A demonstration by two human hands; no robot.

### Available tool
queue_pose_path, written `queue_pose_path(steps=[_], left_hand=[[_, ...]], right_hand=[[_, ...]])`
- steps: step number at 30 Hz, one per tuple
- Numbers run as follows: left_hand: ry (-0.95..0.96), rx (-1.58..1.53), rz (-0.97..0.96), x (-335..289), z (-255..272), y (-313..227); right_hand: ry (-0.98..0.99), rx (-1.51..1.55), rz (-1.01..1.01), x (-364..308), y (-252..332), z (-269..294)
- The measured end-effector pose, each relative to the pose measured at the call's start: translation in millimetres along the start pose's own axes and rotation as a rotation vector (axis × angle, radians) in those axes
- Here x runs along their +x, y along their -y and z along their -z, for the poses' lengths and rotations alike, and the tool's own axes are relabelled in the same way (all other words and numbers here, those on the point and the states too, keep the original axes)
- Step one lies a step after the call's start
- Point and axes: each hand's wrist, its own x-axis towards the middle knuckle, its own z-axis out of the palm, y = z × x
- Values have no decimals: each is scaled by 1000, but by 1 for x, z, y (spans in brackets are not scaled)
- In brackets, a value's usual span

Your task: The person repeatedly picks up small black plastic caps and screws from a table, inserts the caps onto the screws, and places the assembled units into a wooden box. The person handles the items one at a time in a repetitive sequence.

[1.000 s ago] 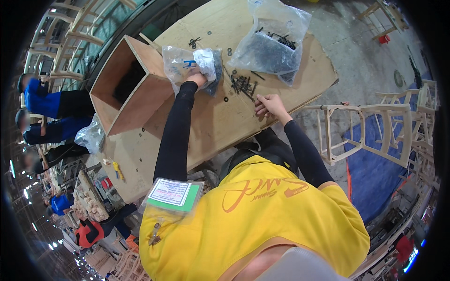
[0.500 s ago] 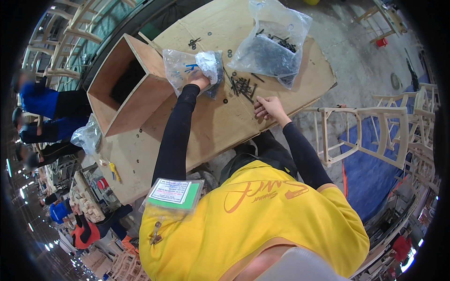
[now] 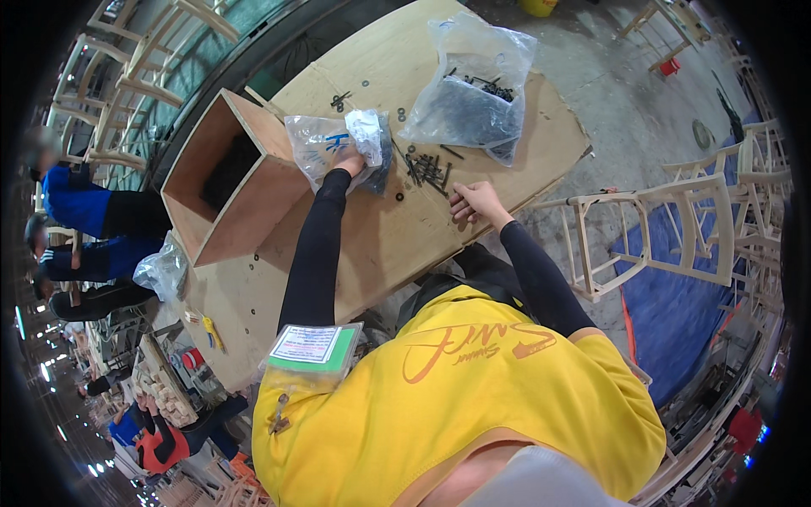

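Bag, perhaps around the left grip

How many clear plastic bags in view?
3: middle bag at the left hand; right bag, with dark bolts, past the right hand; left bag at the left end of the table. More could be hidden.
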Motion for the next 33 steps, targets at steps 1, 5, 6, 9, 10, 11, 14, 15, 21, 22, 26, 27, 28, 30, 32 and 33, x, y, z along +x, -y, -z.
queue_pose_path(steps=[1,5,6,9,10,11,14,15,21,22,26,27,28,30,32,33], left_hand=[[-13,23,23,3,-7,27],[-22,-465,223,-15,7,17],[-2,-789,387,-28,23,2],[-18,-1251,361,-87,49,-14],[47,-1392,284,-108,57,-20],[48,-1420,263,-125,51,-19],[91,-1482,184,-160,28,-25],[116,-1469,207,-167,18,-30],[-223,-699,193,-156,-77,-31],[-287,-602,174,-156,-78,-38],[-468,-458,15,-167,-82,-43],[-508,-420,-38,-170,-83,-41],[-484,-429,-25,-175,-81,-37],[-440,-453,-8,-184,-75,-34],[-427,-550,29,-192,-77,-31],[-420,-599,48,-195,-78,-30]], right_hand=[[29,-14,4,0,4,-6],[7,0,24,8,-7,0],[-6,7,23,7,-8,3],[-5,-1,28,8,-12,2],[-6,-2,28,8,-12,2],[-2,-8,31,10,-13,2],[18,-16,37,12,-13,1],[20,-17,38,11,-13,2],[-16,-28,73,12,-10,-3],[-61,-79,126,14,-11,-3],[-389,-326,595,23,-12,-15],[-436,-419,657,24,-12,-15],[-476,-509,720,19,-4,-19],[-498,-648,800,13,8,-22],[-458,-740,832,11,14,-23],[-444,-755,834,12,14,-23]])
